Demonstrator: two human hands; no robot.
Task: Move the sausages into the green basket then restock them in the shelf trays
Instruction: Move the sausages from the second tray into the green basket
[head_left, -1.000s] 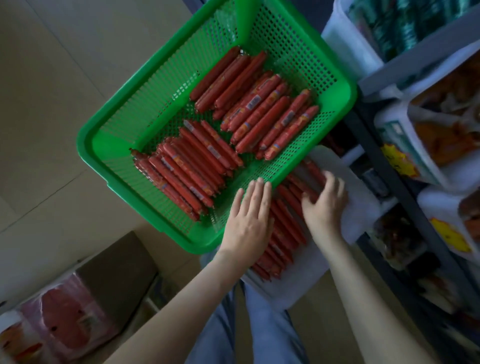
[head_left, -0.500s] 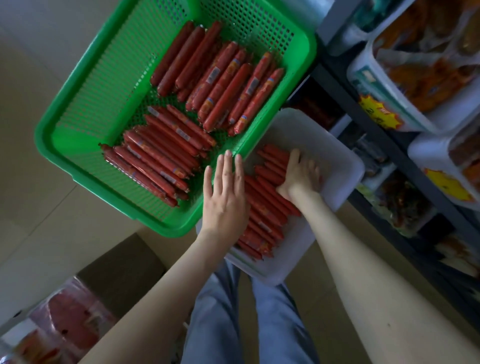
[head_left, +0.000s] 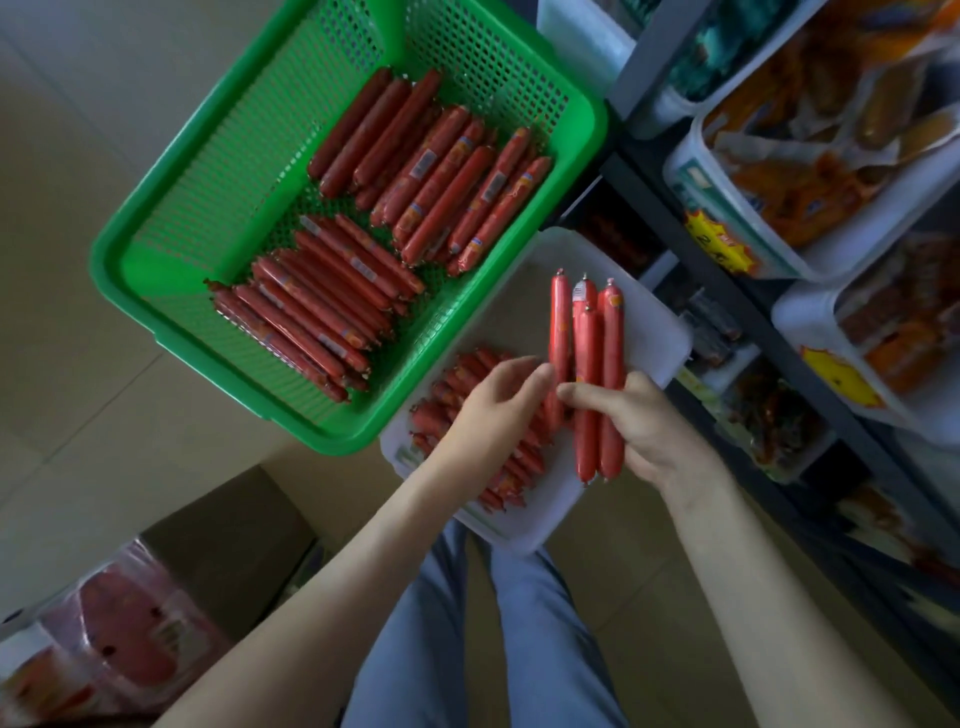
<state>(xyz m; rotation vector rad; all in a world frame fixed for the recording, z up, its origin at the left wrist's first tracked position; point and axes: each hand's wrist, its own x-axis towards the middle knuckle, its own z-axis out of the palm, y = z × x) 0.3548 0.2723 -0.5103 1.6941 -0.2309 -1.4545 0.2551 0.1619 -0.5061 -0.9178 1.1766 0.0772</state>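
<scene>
1. Right hand (head_left: 660, 431) is curled round a bunch of sausages (head_left: 587, 364). It holds them just above the bare end of the white tray (head_left: 649, 322).
2. Left hand (head_left: 498, 400) is right beside it, also above the white tray. Its fingertips touch the sausage on the left side of the bunch. I cannot tell if it pinches that one or only steadies it.
3. More loose sausages (head_left: 457, 384) lie in the white tray, under the left hand.
4. Left of the white tray sits the green basket (head_left: 156, 291). Its corner lies over the tray's edge. Two piles of sausages (head_left: 415, 182) are already inside it.
5. These sausages look light and quite stiff, like fat crayons. Their skins are smooth and shiny, so I think they can slip. They are round too, so they may roll apart.
6. The best place to hold them is the middle, with fingers wrapped all the way round. The little pinched tips are a poor place to grab.
7. I think this bunch goes next into the green basket. The ones in the white tray come after.
</scene>
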